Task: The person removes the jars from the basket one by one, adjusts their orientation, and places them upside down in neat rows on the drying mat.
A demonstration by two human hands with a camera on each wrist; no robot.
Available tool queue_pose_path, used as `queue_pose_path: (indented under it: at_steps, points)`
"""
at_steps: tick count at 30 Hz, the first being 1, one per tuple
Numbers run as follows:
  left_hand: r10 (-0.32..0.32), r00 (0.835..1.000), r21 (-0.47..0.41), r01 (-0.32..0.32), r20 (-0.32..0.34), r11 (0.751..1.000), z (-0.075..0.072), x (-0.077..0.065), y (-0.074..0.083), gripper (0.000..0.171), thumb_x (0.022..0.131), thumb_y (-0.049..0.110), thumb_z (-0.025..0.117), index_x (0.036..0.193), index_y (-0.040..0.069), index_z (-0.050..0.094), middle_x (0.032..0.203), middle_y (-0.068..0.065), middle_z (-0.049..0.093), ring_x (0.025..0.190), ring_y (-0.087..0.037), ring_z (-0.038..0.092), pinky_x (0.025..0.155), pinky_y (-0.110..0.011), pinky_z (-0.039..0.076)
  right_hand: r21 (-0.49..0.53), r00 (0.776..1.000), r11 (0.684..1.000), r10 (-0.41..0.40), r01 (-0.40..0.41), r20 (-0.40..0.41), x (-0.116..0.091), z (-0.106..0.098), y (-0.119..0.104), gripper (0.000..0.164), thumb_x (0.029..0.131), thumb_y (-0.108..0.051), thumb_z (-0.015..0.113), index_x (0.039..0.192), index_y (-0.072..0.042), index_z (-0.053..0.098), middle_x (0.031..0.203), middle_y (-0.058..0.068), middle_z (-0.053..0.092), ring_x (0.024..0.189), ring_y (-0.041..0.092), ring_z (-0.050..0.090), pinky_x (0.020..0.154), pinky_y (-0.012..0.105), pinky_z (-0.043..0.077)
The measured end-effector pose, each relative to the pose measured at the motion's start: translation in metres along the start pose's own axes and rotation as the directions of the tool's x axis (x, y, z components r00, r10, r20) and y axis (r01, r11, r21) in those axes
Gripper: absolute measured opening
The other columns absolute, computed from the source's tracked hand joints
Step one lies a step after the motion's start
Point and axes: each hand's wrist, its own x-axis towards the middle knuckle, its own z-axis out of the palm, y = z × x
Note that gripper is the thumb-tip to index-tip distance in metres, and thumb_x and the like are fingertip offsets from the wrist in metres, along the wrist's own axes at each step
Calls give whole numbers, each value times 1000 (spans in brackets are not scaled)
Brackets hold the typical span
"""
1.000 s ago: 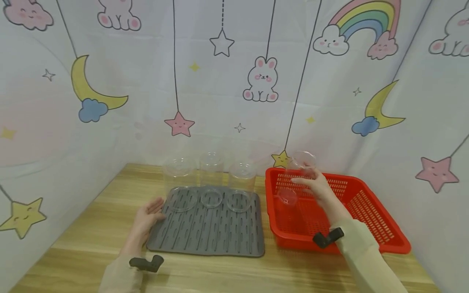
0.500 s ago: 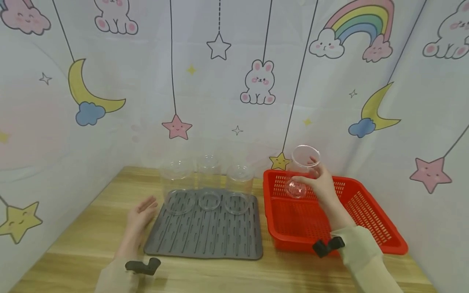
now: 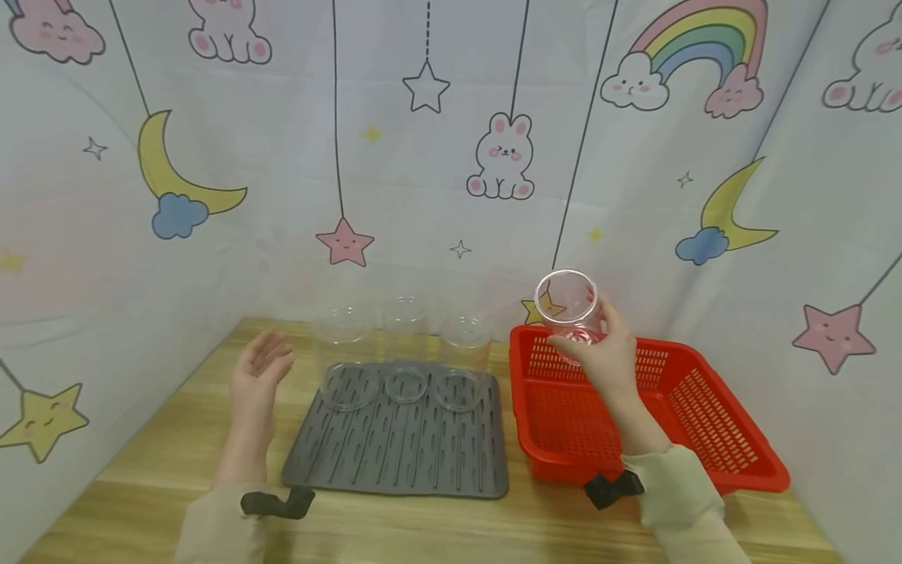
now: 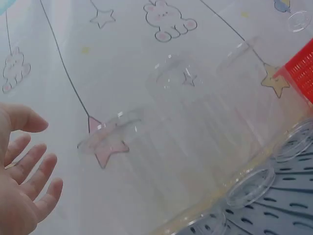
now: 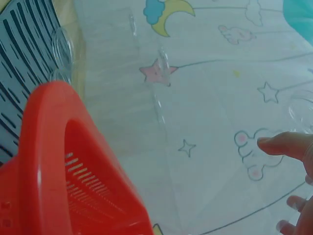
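Observation:
In the head view my right hand (image 3: 607,356) grips a clear plastic cup (image 3: 568,313) above the back left of the red basket, its round mouth tipped toward me. At the right edge of the right wrist view, the thumb and some fingertips of the right hand (image 5: 296,166) show. Three more clear cups stand along the back of a grey ribbed mat (image 3: 395,458): a left one (image 3: 345,352), a middle one (image 3: 406,341) and a right one (image 3: 465,356). Raised left of the mat, my left hand (image 3: 257,376) holds nothing, its fingers relaxed.
The red perforated basket (image 3: 574,464) sits on the wooden table (image 3: 395,529), right of the mat. A pale curtain (image 3: 416,180) printed with stars, moons and rabbits hangs close behind the table and along both sides.
My right hand has lifted the cup higher from the basket and tilted its mouth toward me. My left hand has moved up and left, away from the mat. The three standing cups stay put.

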Motion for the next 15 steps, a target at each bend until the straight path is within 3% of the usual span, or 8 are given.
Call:
queue_pose_path:
  at_steps: [4,10,13,15]
  points:
    - [77,996,-20,-76,35,997,14,-11,22,52,95,7,62,143,15,44,126,15,54,119,-6,50,93,-10,44,-46,998,998,-45,43,-36,-8,7,-6,83,75,-13,84,147,-11,43,140,18,49,129,35,41,105,58,44]
    - [135,981,-15,-135,142,991,38,-31,45,56,94,4,61,146,12,39,135,13,50,128,-10,44,98,-13,43,-88,987,987,-139,131,-83,-21,21,-18,78,74,-13,85,143,-17,49,141,13,50,132,33,38,104,63,41]
    - [150,968,10,-155,199,988,50,-40,49,63,93,3,63,149,11,34,142,10,45,133,-10,40,101,-14,40,-141,969,970,-217,200,-120,-28,30,-23,78,71,-14,87,141,-17,52,139,15,51,131,35,40,102,65,41]
    - [164,957,21,-175,241,984,58,-44,50,68,91,2,64,150,10,31,146,7,42,136,-12,38,106,-21,39,-186,944,946,-295,267,-149,-32,35,-27,77,69,-12,88,138,-15,55,136,17,54,128,37,42,102,65,40]
